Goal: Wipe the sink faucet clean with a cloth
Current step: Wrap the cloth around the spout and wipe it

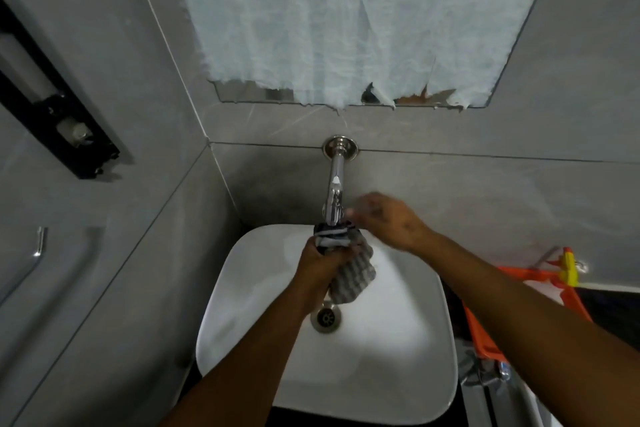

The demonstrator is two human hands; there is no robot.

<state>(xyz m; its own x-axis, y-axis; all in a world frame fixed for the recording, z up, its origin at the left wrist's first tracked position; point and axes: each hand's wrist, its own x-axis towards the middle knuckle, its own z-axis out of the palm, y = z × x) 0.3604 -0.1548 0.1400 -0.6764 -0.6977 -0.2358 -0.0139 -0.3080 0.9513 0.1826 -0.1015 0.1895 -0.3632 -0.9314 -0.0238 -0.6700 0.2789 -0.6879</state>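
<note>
Mid-wipe at a wall-mounted faucet (334,191): left hand (320,265) closed tight around a striped grey cloth (349,267), bunched over the spout's outlet end, loose tail hanging into the basin. Right hand (388,220) just beside the spout, fingers loosely spread (blurred, so grip impossible to tell; apparently holding nothing). Outlet end under the cloth; upper pipe and wall flange bare and shiny, by all appearances yet to be wiped. White sink (242,322) below holding nothing but its drain (325,319).
</note>
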